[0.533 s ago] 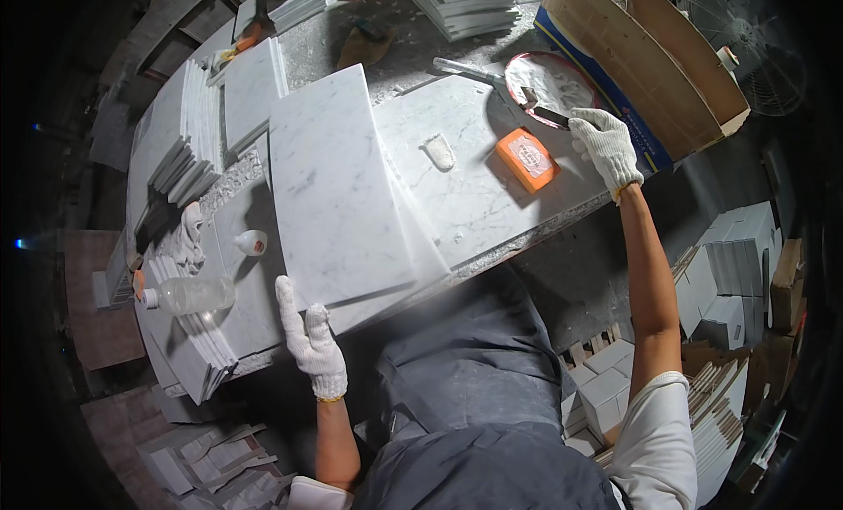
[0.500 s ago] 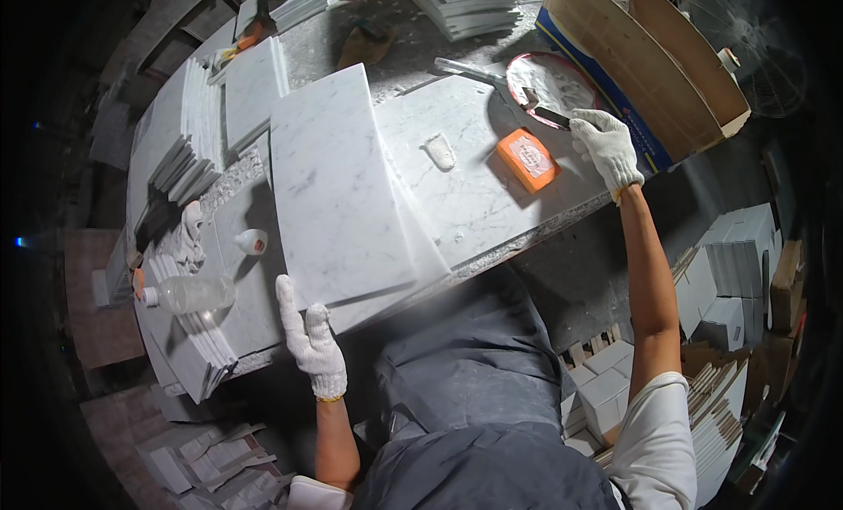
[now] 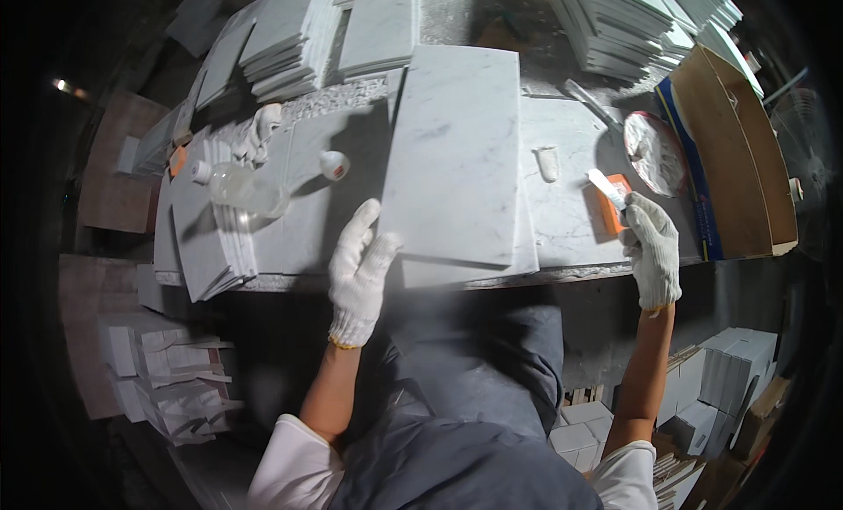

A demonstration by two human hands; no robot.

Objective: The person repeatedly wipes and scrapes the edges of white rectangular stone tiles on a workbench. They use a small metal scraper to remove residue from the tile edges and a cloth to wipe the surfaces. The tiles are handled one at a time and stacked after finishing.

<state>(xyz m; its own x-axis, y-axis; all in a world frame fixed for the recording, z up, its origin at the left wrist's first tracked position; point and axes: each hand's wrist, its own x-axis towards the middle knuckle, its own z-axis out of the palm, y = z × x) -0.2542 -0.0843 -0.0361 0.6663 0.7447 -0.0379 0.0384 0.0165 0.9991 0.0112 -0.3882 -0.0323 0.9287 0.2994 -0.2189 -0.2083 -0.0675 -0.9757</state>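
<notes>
A long grey-veined marble tile (image 3: 457,150) lies over another pale slab, its near end close to the table's front edge. My left hand (image 3: 358,273), in a white knit glove, is at the tile's near left corner. Its fingers are apart, with the tips at the edge. My gloved right hand (image 3: 652,247) is closed round a putty knife (image 3: 608,190), most of whose handle is hidden by the fingers. The pale blade points up and left above an orange block (image 3: 612,213). Beyond it is a red-rimmed bowl of white paste (image 3: 654,154).
A plastic bottle (image 3: 241,192) and a small white bottle (image 3: 334,165) stand left, near a crumpled cloth (image 3: 261,131). Tile stacks (image 3: 294,40) line the back. An open cardboard box (image 3: 729,150) borders the right side. A small whitish piece (image 3: 547,163) lies beside the tile.
My right hand has brought the putty knife away from the paste bowl, nearer to me. The view has turned, so the table sits straighter. My left hand remains by the tile's corner.
</notes>
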